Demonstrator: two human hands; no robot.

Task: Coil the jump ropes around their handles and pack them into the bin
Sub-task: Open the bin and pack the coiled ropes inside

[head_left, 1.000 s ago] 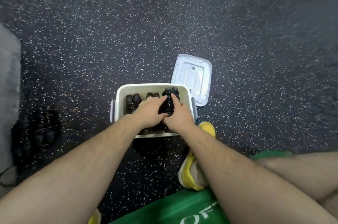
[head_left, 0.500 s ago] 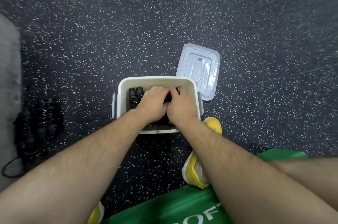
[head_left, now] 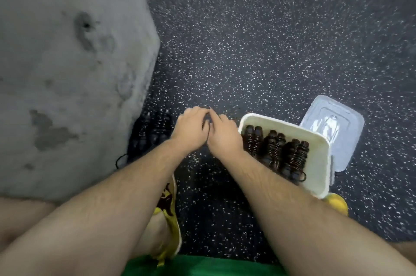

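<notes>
A white bin (head_left: 320, 163) stands on the dark speckled floor at the right, with three black coiled jump ropes (head_left: 275, 150) lying side by side in it. A pile of black jump ropes (head_left: 149, 135) lies on the floor to the left, against a grey block. My left hand (head_left: 191, 128) and my right hand (head_left: 222, 137) hover close together between that pile and the bin, fingers loosely curled and fingertips nearly touching. I see nothing held in either hand. My right forearm crosses the bin's near left corner.
The bin's clear lid (head_left: 333, 132) lies on the floor behind the bin at the right. A large grey block (head_left: 67, 73) fills the left side. My yellow shoes (head_left: 168, 219) are below my arms, the other shoe (head_left: 335, 202) by the bin's near corner.
Both hands have left the bin and moved left toward the pile on the floor. A coiled rope they held now lies in the bin. The view has swung left.
</notes>
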